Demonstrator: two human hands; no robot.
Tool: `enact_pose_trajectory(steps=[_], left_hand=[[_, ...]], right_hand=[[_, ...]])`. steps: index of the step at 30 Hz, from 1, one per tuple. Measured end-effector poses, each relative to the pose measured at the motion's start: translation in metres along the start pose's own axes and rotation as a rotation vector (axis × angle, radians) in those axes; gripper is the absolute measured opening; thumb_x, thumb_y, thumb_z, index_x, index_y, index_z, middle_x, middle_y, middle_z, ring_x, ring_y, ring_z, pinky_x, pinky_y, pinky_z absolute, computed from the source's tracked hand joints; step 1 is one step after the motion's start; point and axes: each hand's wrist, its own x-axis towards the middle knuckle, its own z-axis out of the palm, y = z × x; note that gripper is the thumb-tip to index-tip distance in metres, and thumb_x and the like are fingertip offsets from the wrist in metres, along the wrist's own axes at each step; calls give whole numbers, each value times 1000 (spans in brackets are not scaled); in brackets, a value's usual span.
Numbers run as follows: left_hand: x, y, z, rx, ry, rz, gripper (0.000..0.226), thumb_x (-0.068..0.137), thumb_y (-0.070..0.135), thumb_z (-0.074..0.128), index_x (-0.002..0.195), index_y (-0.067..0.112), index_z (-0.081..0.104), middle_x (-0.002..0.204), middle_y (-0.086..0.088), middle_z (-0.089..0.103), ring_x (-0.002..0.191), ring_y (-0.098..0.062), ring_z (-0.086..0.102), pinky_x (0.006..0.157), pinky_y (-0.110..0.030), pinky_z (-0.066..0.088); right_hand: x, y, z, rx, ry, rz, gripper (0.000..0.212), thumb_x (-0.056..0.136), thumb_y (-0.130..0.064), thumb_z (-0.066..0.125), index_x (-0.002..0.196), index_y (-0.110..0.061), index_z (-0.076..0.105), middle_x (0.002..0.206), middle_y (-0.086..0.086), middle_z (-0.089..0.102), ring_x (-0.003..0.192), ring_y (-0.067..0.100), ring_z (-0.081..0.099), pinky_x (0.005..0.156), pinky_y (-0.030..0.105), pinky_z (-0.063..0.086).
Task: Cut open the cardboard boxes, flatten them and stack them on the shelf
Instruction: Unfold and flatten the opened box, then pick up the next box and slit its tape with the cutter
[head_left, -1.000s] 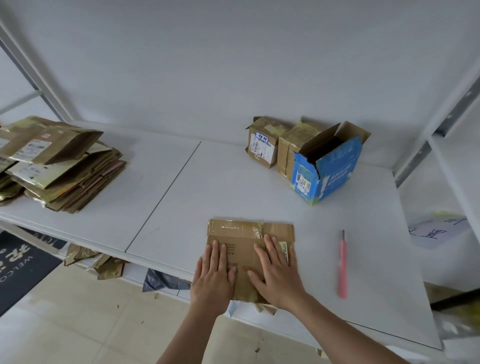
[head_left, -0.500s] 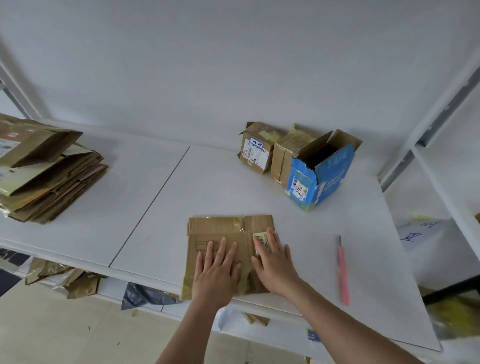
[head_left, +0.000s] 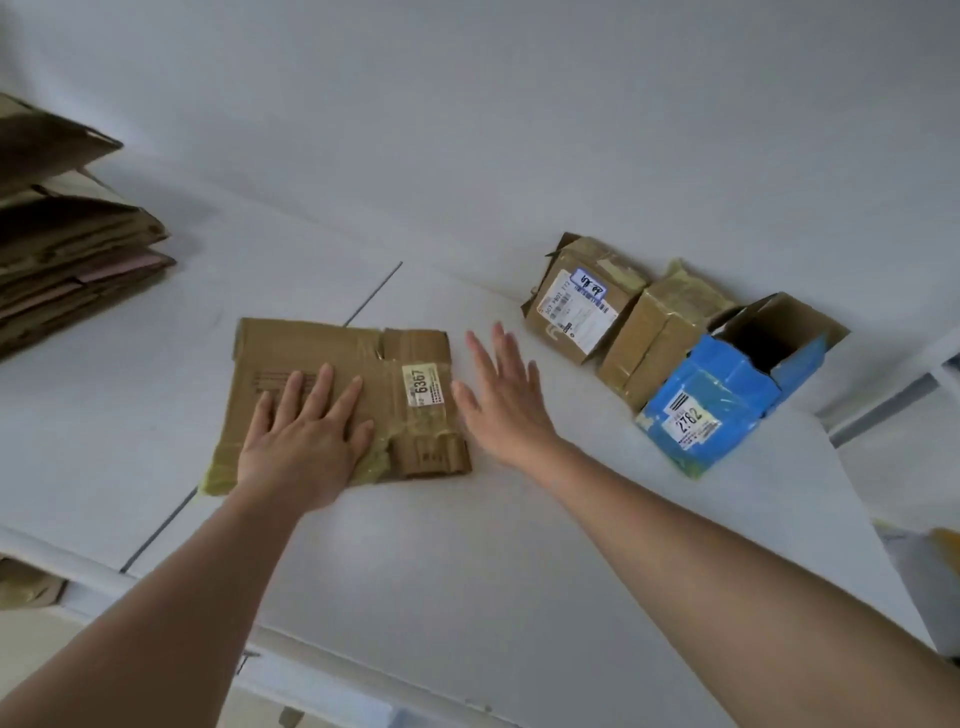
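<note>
1. Cardboard, flattened (head_left: 332, 374): brown sheet with yellowed tape and a white label reading 6367, lying flat on the white shelf (head_left: 467, 545) at centre, across the seam between two shelf panels
2. Left hand (head_left: 304, 441): palm down, resting on the near half of the flattened sheet, at 7 o'clock from its label; fingers straight and slightly spread, gripping nothing
3. Right hand (head_left: 501, 400): hanging just beside the sheet's right edge, at 3 o'clock from it; fingers straight and fanned apart, holding nothing; whether it is touching the shelf cannot be told
4. Stack of flattened boxes (head_left: 67, 249): sitting at 9 o'clock on the shelf, well apart from the sheet, its topmost pieces gaping upward
5. Labelled brown box (head_left: 582, 296): standing taped at 2 o'clock, near the back wall, tilted, bearing a white shipping label
6. Plain brown box (head_left: 660, 338): taped, touching the labelled box on its right side
7. Blue box (head_left: 722, 400): standing at 3 o'clock, touching the plain brown box, top flaps gaping open, label reading 2782
</note>
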Motion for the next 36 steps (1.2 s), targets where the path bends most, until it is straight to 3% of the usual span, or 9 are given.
enact_pose_trajectory(steps=[4, 14, 18, 20, 24, 26, 30, 33, 36], left_hand=[[5, -3, 3, 15, 15, 21, 61, 98, 56, 3, 153, 38, -16, 163, 6, -20, 151, -23, -17, 121, -45, -8], [1, -2, 2, 55, -2, 34, 61, 98, 54, -1, 151, 36, -22, 163, 3, -22, 150, -25, -20, 122, -47, -9], [0, -2, 1, 62, -18, 29, 61, 98, 55, -1, 151, 35, -23, 163, 3, -23, 150, -26, -20, 122, -47, -8], [1, -2, 1, 61, -27, 25, 61, 98, 55, -1, 151, 35, -22, 162, 3, -23, 150, -25, -21, 121, -46, -9], [2, -2, 1, 50, -28, 22, 61, 98, 55, 0, 152, 36, -21, 163, 4, -22, 150, -24, -21, 121, -46, -10], [2, -2, 1, 50, -17, 14, 61, 98, 56, 1, 152, 36, -19, 163, 4, -21, 150, -24, -20, 121, -46, -10], [-1, 4, 1, 44, -21, -16, 60, 98, 56, 1, 154, 38, -15, 163, 5, -20, 150, -23, -20, 121, -47, -12], [-8, 13, -4, -59, -7, -58, 60, 101, 55, 11, 157, 36, 1, 165, 1, -12, 151, -26, -15, 121, -49, -10], [-22, 24, -21, -430, 72, -26, 54, 104, 45, 31, 153, 23, 33, 166, -5, 1, 152, -26, -6, 122, -47, -7]], right_hand=[[31, 31, -27, -234, 335, 160, 71, 99, -29, 43, 157, -12, 6, 164, 13, -10, 152, 27, -10, 122, 48, 1], [40, 69, -64, -339, 341, 336, 82, 95, -33, 53, 156, -6, 4, 163, 19, 1, 151, 32, -4, 122, 47, -1], [21, 54, -65, -455, 488, 161, 82, 87, -37, 64, 152, -11, 21, 141, 18, 36, 130, 37, 34, 115, 46, 22], [16, 49, -67, -478, 544, 75, 94, 77, -41, 74, 151, -16, 23, 141, 21, 35, 129, 40, 34, 114, 48, 24], [16, 51, -75, -468, 266, 152, 127, 68, -45, 82, 155, -29, -10, 161, 22, 3, 148, 45, -2, 116, 64, -1], [15, 52, -77, -472, 180, 163, 127, 70, -41, 83, 155, -31, -11, 154, 19, 25, 145, 43, 14, 115, 68, 5], [-9, 42, -89, -283, 386, 151, 111, 69, -39, 79, 155, -24, 12, 129, 18, 49, 118, 39, 49, 105, 55, 35], [-52, 29, -96, 204, 572, 93, 100, 68, -38, 78, 150, -24, 22, 134, 8, 50, 118, 27, 51, 93, 37, 46], [-109, 12, -100, 728, 539, 170, 88, 74, -35, 79, 141, -41, 23, 130, -22, 55, 114, 0, 57, 86, 20, 47]])
